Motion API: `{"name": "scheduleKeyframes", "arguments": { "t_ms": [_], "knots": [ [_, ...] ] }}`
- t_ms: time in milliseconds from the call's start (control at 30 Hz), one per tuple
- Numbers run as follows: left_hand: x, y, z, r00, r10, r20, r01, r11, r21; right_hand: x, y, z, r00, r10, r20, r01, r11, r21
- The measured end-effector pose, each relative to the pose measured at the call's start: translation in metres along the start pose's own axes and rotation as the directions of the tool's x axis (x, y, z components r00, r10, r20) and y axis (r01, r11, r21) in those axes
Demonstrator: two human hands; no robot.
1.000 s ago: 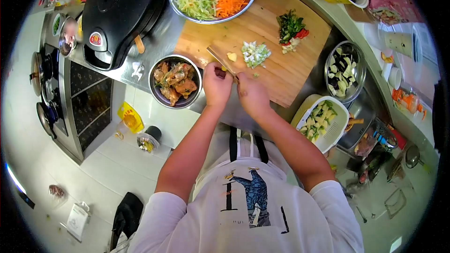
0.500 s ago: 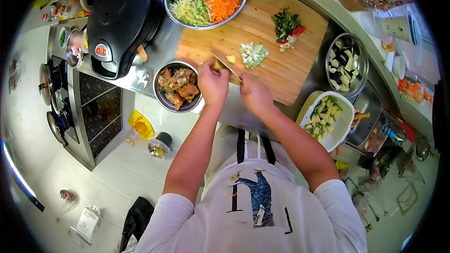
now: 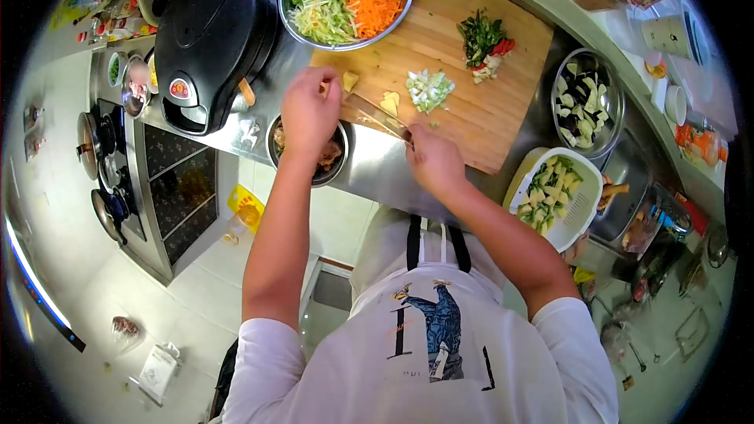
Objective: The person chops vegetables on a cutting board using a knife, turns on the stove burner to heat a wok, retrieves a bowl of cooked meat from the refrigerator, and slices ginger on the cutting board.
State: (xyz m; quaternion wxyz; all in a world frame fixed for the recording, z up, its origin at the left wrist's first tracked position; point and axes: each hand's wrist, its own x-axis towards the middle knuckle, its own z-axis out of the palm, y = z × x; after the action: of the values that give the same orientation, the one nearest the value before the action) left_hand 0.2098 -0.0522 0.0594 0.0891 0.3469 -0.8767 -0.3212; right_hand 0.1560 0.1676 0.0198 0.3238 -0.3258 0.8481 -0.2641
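My right hand (image 3: 434, 159) is wrapped round the handle of a kitchen knife (image 3: 375, 115). The blade points left, low over the front of the wooden cutting board (image 3: 506, 122). At the board's left edge is my left hand (image 3: 312, 106), fingers curled in; whatever they pinch, if anything, is hidden. Just right of its fingertips lies a yellowish piece of what looks like ginger (image 3: 350, 80). Thin ginger slices (image 3: 389, 102) rest beyond the blade, beside a small heap of chopped scallion (image 3: 430, 90). Below my left wrist, partly covered, stands a metal bowl of meat (image 3: 333, 159).
A bowl (image 3: 408, 8) of greens and shredded carrot stands behind the board, near a black electric griddle (image 3: 212, 39). Chopped herbs and red chilli (image 3: 483, 39) lie far right. A glass bowl (image 3: 613, 114) and a white basket (image 3: 577, 224) of cut vegetables stand right.
My left hand has moved left and up, off the yellowish piece, and now covers part of the meat bowl. More slices lie by the blade. My right hand keeps the knife.
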Motion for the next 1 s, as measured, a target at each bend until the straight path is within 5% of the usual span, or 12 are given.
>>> {"name": "scheduleKeyframes", "arguments": {
  "t_ms": [67,133,267,467,800,1000],
  "knots": [
    [-0.005,0.007,-0.008,0.994,0.094,0.048,-0.095,0.995,0.015,-0.002,-0.008,-0.008,0.997,0.049,0.067,-0.046,0.998,-0.052],
    [-0.007,0.015,-0.009,0.917,0.219,0.335,-0.252,0.966,0.06,-0.001,-0.008,-0.011,0.996,0.034,0.081,-0.03,0.999,-0.04],
    [-0.007,0.027,-0.001,0.751,0.216,0.625,-0.299,0.954,0.03,-0.003,-0.008,-0.016,0.998,-0.006,0.061,0.011,0.995,-0.095],
    [-0.016,0.025,0.024,0.715,0.257,0.65,-0.369,0.928,0.04,-0.006,-0.003,-0.016,0.99,-0.141,-0.008,0.136,0.963,-0.233],
    [-0.009,0.015,0.04,0.85,0.212,0.482,-0.276,0.959,0.063,-0.005,-0.001,-0.017,0.967,-0.246,-0.064,0.226,0.947,-0.229],
    [-0.004,0.006,0.044,0.882,0.125,0.455,-0.191,0.976,0.101,-0.019,0.008,-0.02,0.983,-0.172,0.07,0.183,0.962,-0.203]
  ]
}}
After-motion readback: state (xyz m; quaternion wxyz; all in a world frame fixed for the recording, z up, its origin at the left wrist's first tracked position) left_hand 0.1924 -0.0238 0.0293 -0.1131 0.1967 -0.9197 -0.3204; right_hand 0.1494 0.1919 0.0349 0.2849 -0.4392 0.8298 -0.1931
